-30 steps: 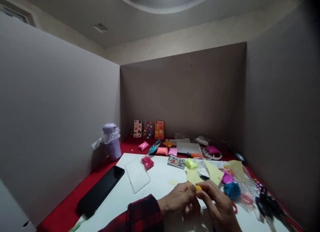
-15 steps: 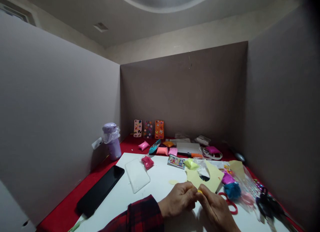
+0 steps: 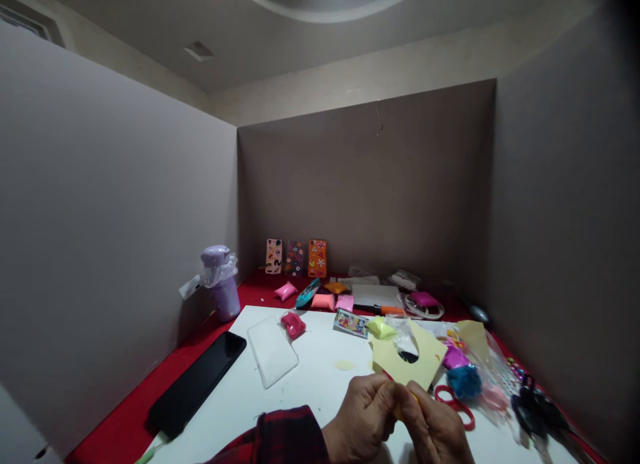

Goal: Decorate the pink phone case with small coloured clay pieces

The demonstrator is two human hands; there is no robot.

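My left hand point(image 3: 363, 411) and my right hand point(image 3: 437, 424) meet low over the white board point(image 3: 320, 364), fingertips together. Pinched between them is a small yellow lump point(image 3: 399, 411), perhaps clay, mostly hidden by the fingers. Just beyond the hands lies a pale yellow sheet point(image 3: 427, 357) with a round cut-out. To the right of it, red-handled scissors point(image 3: 466, 417) lie partly covered. A clear phone case point(image 3: 273, 354) lies flat on the left of the board, beside a red packet point(image 3: 293, 325). A pale yellow oval piece point(image 3: 345, 365) rests nearer the middle.
On the left are a black phone point(image 3: 200, 381) with a cable and a purple bottle point(image 3: 223, 284). Decorated phone cases point(image 3: 317, 257) stand at the back. Coloured packets point(image 3: 323, 301) and a marker point(image 3: 390, 311) lie before them. Black-handled tools point(image 3: 530, 411) are at right. Grey panels surround the table.
Both hands have come slightly lower and nearer, still pressed together around the yellow lump. The right fingers have curled in more. The view has shifted slightly; the objects on the table stay put.
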